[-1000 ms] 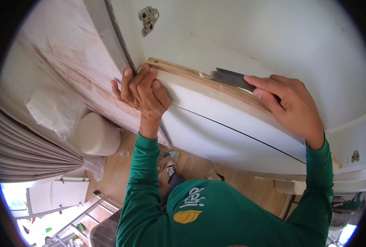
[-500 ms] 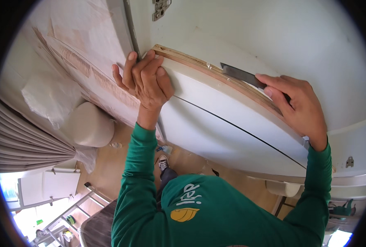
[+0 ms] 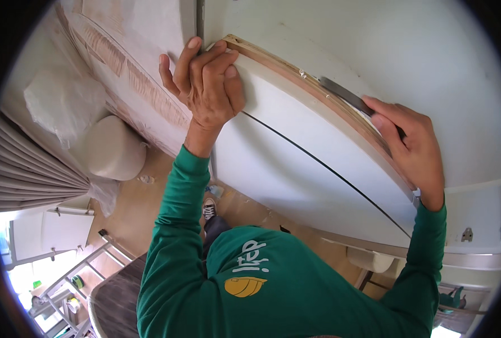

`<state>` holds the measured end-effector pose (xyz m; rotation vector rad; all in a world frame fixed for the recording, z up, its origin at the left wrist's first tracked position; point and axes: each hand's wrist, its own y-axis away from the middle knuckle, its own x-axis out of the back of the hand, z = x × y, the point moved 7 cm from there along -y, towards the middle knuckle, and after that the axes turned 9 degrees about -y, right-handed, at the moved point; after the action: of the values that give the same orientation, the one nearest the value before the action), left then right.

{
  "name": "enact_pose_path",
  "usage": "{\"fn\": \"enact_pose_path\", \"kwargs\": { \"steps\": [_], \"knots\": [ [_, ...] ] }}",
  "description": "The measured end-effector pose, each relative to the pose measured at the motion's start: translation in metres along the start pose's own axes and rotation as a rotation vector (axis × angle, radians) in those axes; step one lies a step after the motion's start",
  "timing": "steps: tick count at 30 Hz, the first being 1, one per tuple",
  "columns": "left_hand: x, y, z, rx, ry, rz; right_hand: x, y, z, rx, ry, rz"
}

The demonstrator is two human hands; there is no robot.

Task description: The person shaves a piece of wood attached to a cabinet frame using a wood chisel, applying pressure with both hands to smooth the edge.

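Note:
My left hand (image 3: 208, 84) leans on the left end of a white panel (image 3: 295, 112), its fingers apart and bent, with fingertips by the panel's corner. Along the panel's upper side runs a bare layered-wood edge (image 3: 273, 61), with small white bits stuck to it. My right hand (image 3: 405, 138) is closed round a flat dark bar-like tool (image 3: 343, 92); its exact kind does not show. The tool lies along the wood edge, its tip pointing up and left. A dark groove crosses the panel below the edge.
A white wall-like surface (image 3: 408, 56) rises beyond the edge, with a metal hinge plate (image 3: 467, 234) at right. A patchy plastered wall (image 3: 143, 84) stands left. Below are a round pale stool-like object (image 3: 117, 149), a grey curtain (image 3: 30, 169), and a metal ladder (image 3: 87, 276).
My right hand has drawn slightly down, and the tool's tip has slid right along the edge, turning more edge-on. The left hand stays at the panel's corner; the whole view has shifted.

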<state>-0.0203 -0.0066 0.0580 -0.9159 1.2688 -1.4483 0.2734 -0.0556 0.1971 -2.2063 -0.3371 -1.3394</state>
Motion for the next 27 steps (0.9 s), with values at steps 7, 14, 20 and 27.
{"fn": "enact_pose_path", "kwargs": {
  "steps": [7,14,20,27],
  "knots": [
    [0.001,-0.002,0.000,-0.030,-0.028,-0.039,-0.004,-0.007,0.000,-0.007,-0.029,-0.007],
    [0.001,-0.001,0.000,-0.048,-0.036,-0.033,-0.007,-0.011,-0.002,-0.012,-0.029,-0.007],
    [0.002,0.000,-0.001,-0.026,-0.035,-0.023,0.003,0.001,-0.005,-0.083,-0.021,-0.036],
    [0.003,-0.002,0.000,-0.040,-0.041,-0.033,-0.009,-0.021,-0.013,-0.044,-0.018,-0.047]
  ]
}}
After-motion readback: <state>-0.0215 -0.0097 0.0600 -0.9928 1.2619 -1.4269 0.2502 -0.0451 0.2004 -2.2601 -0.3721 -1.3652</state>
